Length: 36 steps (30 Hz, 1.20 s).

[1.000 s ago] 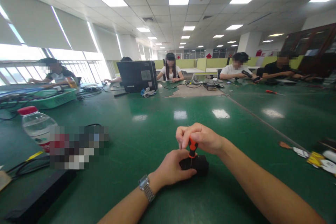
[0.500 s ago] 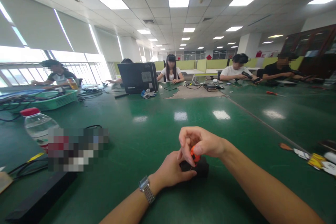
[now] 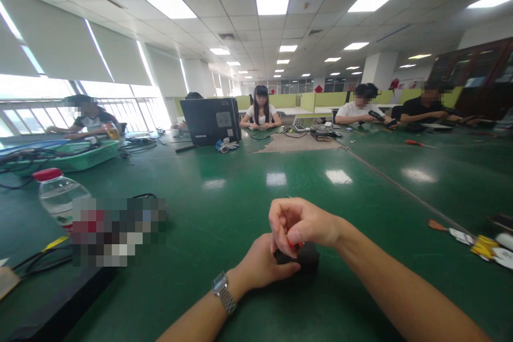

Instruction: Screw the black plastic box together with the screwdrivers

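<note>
A small black device [image 3: 306, 258] lies on the green table [image 3: 248, 197] just in front of me. My left hand [image 3: 260, 264], with a metal watch at the wrist, is closed around the device's left side and holds it down. My right hand [image 3: 302, 223] is curled shut over an orange-handled screwdriver [image 3: 297, 246], which stands on top of the device. Only a sliver of the orange handle shows under the fingers.
A water bottle with a red cap [image 3: 58, 195] stands at the left, beside a blurred patch and black cables. A green basket [image 3: 80, 154] and a laptop [image 3: 210, 120] sit farther back. Several people work along the far side. Small tools lie at the right edge [image 3: 476, 240].
My right hand has sunk lower over the screwdriver and closed round it, so that the orange handle is now nearly hidden. The left hand has kept its hold on the black device.
</note>
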Each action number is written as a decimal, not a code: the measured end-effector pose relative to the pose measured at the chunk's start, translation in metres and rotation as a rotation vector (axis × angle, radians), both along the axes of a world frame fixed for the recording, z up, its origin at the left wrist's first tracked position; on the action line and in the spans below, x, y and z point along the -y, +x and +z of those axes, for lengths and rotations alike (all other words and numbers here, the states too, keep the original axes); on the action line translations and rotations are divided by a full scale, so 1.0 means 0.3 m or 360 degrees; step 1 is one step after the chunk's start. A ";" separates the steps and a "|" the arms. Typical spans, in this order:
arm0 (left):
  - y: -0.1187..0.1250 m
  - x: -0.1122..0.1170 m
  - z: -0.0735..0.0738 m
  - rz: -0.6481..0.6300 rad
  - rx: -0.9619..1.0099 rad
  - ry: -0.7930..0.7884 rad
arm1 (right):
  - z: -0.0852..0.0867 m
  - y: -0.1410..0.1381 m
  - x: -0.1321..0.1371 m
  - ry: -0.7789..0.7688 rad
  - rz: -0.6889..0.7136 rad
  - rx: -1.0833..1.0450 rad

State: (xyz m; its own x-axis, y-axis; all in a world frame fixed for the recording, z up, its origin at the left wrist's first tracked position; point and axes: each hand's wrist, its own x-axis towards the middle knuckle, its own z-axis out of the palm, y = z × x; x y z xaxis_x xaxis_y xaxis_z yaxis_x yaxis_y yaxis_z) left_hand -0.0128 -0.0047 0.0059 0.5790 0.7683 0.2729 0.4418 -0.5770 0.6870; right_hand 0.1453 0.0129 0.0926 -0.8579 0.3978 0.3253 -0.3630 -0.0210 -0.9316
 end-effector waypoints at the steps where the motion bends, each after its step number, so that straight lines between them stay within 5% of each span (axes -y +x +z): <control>1: 0.001 0.001 0.002 0.0003 0.0014 0.0005 | -0.002 -0.004 0.001 -0.0022 -0.0002 -0.0041; 10: -0.003 -0.004 0.009 -0.0057 -0.0032 0.0025 | 0.013 0.010 -0.005 0.0031 -0.0360 0.0080; 15: -0.007 -0.003 0.010 -0.0011 -0.0077 0.0096 | 0.002 0.007 -0.019 -0.0004 -0.0204 -0.0100; 23: -0.004 -0.005 0.016 -0.0046 -0.0095 0.0019 | 0.006 0.005 -0.013 0.0009 -0.0458 0.0019; 29: -0.007 -0.003 0.019 -0.0046 -0.0083 0.0076 | 0.001 0.000 -0.012 -0.0100 -0.0295 -0.0048; 36: -0.001 -0.002 0.024 -0.0064 -0.0084 0.0022 | -0.018 0.003 -0.027 -0.0075 -0.0461 -0.0087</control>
